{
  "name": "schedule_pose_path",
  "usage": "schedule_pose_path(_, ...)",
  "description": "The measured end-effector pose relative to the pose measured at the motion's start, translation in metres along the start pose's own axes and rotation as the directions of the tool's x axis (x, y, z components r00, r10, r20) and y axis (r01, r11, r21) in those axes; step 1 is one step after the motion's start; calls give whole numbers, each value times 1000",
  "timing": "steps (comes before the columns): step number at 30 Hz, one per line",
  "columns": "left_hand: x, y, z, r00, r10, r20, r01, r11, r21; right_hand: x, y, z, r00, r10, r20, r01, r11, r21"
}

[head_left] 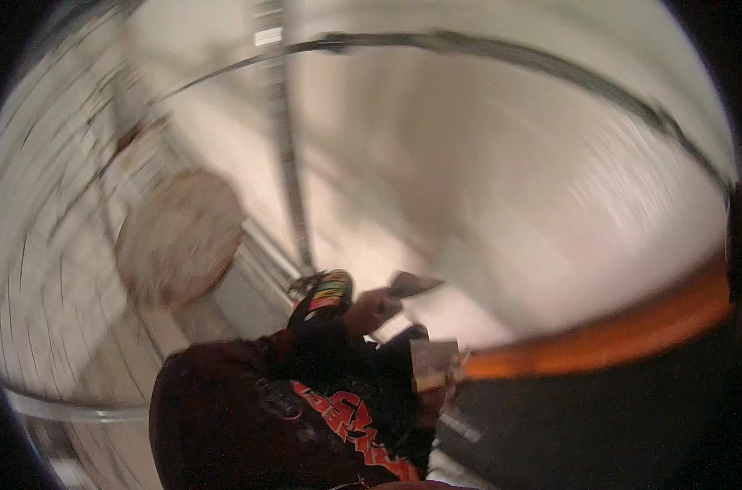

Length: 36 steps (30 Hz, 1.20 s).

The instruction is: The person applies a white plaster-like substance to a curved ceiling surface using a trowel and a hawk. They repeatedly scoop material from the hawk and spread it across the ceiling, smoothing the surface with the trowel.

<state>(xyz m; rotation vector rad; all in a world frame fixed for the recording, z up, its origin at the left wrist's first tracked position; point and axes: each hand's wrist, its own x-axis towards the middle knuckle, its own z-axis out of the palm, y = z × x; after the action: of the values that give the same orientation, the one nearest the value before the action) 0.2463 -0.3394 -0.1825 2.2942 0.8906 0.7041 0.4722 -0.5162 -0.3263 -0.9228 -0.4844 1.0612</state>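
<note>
The picture is blurred by motion. My left hand (373,305) is closed round a flat tool with a pale, angled blade (413,284). Lower and to the right, my right hand (433,395) is closed on a squarish grey plate-like tool (433,359). A dark item with coloured stripes (328,292), too blurred to identify, is just left of my left hand. My dark clothing with a red print (240,416) fills the lower middle and hides part of my arms.
A pale wall surface (551,180) fills the upper right, above an orange band (592,337) and a dark area (575,416). A vertical grey pole (285,147) stands mid-left, beside a round beige disc (179,237). Blurred lined surfaces (48,220) are at far left.
</note>
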Motion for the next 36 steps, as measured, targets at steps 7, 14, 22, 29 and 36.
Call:
schedule_pose_path(7, -20, 20, -3, 951, -169, -260, 67, 930, -360, 18, 1, 27, 990, 140, 22, -124, 932, -341)
schedule_pose_path(14, -29, -8, -3, 895, -166, -414, 42, 956, -292, 22, 9, 43, 989, 137, 48, -99, 883, -459)
schedule_pose_path(22, -46, -18, 3, 891, -415, -182, 256, 793, -552, 19, -2, 29, 997, 76, -14, -70, 823, -564)
schedule_pose_path(29, -52, 26, -9, 922, -377, -83, 257, 759, -598, 2, -22, -1, 995, -99, 7, 76, 708, -702)
schedule_pose_path(36, -55, -1, -4, 951, -305, -48, 246, 841, -482, -3, -25, -15, 897, -353, 268, 397, 373, -839)
